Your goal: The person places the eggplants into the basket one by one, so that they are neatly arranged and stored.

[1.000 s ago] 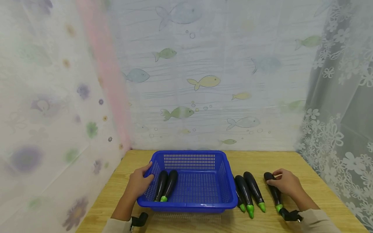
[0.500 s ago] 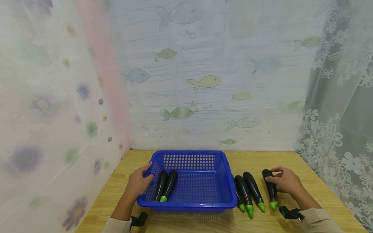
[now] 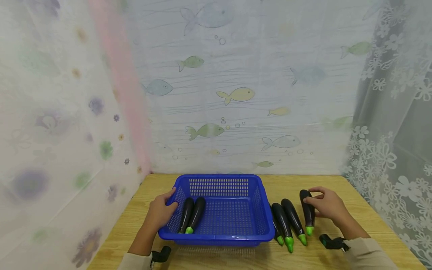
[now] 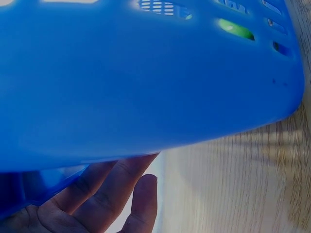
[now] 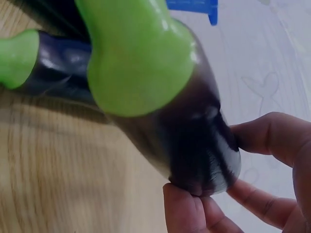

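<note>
My left hand [image 3: 161, 212] grips the left rim of a blue plastic basket [image 3: 217, 237], thumb inside; in the left wrist view its fingers [image 4: 109, 194] curl beneath the rim. Two dark eggplants [image 3: 198, 213] lie side by side at the basket's left end. On the right, my right hand [image 3: 329, 204] pinches another eggplant [image 3: 308, 214] near its rounded dark end, green cap pointing towards me. The right wrist view shows that eggplant [image 5: 194, 141] between thumb and fingers, its cap close to the camera.
Three more eggplants [image 3: 283, 222] lie together on the wooden table [image 3: 330, 183] against the basket's right side, the nearest partly hidden by it. A fish-patterned curtain [image 3: 239, 112] hangs behind the table, with other curtains at both sides.
My right hand has moved the eggplant leftwards and away from me, lifting it towards the three beside the basket. The left hand and basket have stayed put.
</note>
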Demonstrator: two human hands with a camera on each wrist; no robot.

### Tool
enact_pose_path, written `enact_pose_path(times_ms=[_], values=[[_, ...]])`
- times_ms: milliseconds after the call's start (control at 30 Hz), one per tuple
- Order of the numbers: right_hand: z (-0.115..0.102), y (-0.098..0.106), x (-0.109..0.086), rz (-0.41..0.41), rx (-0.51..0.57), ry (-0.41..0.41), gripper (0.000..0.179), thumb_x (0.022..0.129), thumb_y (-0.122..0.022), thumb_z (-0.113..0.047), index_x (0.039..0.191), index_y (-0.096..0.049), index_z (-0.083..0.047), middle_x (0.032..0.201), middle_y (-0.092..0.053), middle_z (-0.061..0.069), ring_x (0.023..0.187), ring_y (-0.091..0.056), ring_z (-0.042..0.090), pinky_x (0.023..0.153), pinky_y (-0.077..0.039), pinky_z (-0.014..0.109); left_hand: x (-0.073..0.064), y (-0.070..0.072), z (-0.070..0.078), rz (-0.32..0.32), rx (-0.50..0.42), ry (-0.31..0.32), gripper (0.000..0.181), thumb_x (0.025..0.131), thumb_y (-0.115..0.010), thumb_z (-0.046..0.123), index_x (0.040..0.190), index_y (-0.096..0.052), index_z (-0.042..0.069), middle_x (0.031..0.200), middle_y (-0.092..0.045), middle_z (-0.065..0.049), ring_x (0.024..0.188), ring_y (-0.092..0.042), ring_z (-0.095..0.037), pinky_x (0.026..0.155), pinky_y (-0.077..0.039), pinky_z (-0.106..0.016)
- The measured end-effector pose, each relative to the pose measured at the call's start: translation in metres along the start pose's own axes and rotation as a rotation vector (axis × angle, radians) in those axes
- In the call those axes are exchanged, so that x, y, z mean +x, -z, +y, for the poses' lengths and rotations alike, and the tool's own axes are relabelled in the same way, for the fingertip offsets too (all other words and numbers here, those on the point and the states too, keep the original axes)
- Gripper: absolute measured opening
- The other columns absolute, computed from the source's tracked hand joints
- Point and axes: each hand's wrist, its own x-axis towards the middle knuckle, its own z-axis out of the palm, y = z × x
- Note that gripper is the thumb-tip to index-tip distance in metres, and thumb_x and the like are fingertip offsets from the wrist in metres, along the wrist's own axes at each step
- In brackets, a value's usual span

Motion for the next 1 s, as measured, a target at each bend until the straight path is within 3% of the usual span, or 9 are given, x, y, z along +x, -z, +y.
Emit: enact_pose_path(times_ms=[233, 700, 1000], values=[[-0.01, -0.004, -0.001, 0.001, 0.025, 0.025, 0.067, 0.099, -0.068, -0.035, 0.151, -0.046, 0.001, 0.132, -0.06, 0.033, 0.097, -0.072, 0.028, 0.077, -0.063, 0.044, -0.002, 0.0, 0.001, 0.001, -0.007, -0.007, 0.06, 0.096, -0.063, 0.018, 0.155, -0.05, 0.015, 0.148, -0.055, -0.027, 0.099, -0.069, -0.03, 0.078, -0.061, -0.05], [-0.039, -0.009, 0.002, -0.041, 0.07, 0.046, 0.063, 0.1, -0.066, -0.036, 0.149, -0.05, -0.001, 0.127, -0.065, 0.024, 0.105, -0.067, 0.032, 0.079, -0.063, 0.046, -0.003, 0.001, 0.002, -0.003, 0.0, 0.004, 0.061, 0.096, -0.063, 0.019, 0.155, -0.05, 0.016, 0.148, -0.055, -0.027, 0.096, -0.068, -0.03, 0.075, -0.061, -0.048], [-0.056, -0.014, 0.005, -0.026, 0.108, 0.059, 0.062, 0.101, -0.062, -0.041, 0.147, -0.047, -0.002, 0.127, -0.064, 0.025, 0.109, -0.066, 0.037, 0.08, -0.062, 0.047, -0.002, 0.001, 0.003, -0.004, 0.001, 0.0, 0.06, 0.097, -0.063, 0.018, 0.155, -0.048, 0.015, 0.149, -0.053, -0.028, 0.1, -0.068, -0.032, 0.077, -0.061, -0.05]])
